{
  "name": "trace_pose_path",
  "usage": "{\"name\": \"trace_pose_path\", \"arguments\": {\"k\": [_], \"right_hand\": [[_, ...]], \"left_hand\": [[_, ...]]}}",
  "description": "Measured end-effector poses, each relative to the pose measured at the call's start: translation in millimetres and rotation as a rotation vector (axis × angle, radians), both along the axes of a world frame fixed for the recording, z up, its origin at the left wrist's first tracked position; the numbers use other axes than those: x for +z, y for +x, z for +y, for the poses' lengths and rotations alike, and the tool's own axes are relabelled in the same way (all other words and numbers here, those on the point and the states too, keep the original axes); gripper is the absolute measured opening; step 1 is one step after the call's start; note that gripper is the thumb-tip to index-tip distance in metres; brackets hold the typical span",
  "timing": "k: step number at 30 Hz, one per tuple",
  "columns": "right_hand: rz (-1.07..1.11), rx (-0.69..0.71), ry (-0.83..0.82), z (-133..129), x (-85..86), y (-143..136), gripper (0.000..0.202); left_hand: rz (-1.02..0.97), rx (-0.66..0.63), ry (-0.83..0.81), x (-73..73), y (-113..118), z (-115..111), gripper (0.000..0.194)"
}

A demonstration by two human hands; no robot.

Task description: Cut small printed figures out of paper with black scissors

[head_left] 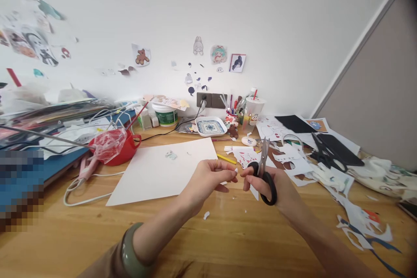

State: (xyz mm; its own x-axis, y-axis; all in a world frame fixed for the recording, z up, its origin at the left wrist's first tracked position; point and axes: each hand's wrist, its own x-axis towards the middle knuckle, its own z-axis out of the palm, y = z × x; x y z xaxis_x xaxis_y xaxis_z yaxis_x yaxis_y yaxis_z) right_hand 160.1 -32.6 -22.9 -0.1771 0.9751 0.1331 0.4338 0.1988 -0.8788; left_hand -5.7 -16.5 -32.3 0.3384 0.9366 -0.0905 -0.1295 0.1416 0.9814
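My left hand (211, 176) is closed, with a tiny white paper piece (236, 171) pinched at its fingertips. Black-handled scissors (263, 160) are in my right hand (275, 184), their blades pointing up and away from me. The right fingertips come close to the left ones; whether they touch the scrap I cannot tell. To the left, beneath and beyond my left wrist, lies a large white sheet (153, 178) with small pale cut-outs (171, 155) on it. Another small paper scrap (206, 215) rests on the wooden table (228, 243) below my hands.
Paper offcuts (368, 221) and a second pair of scissors (329, 154) lie at right. A red cup (122, 147) stands left among cables. At the back are a patterned tray (210, 127), a drink cup (252, 115) and a green-white tub (165, 115).
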Motion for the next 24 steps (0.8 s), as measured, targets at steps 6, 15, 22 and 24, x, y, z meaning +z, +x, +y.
{"name": "trace_pose_path", "arguments": {"k": [6, 15, 22, 24], "right_hand": [[-0.001, 0.088, 0.017, -0.6, -3.0, 1.1, 0.016], [-0.03, 0.085, -0.005, 0.8, -5.4, -0.2, 0.011], [-0.029, 0.067, -0.029, -0.9, -5.2, -1.4, 0.008], [-0.014, 0.065, -0.036, -0.9, -5.7, -1.2, 0.007]], "left_hand": [[0.166, -0.115, 0.007, -3.1, 1.5, 1.6, 0.008], [0.209, -0.161, 0.001, -5.2, 1.2, 0.1, 0.011], [0.216, -0.174, 0.001, -4.5, 0.7, -0.1, 0.011], [0.218, -0.181, 0.001, -5.1, 0.7, 0.0, 0.011]]}}
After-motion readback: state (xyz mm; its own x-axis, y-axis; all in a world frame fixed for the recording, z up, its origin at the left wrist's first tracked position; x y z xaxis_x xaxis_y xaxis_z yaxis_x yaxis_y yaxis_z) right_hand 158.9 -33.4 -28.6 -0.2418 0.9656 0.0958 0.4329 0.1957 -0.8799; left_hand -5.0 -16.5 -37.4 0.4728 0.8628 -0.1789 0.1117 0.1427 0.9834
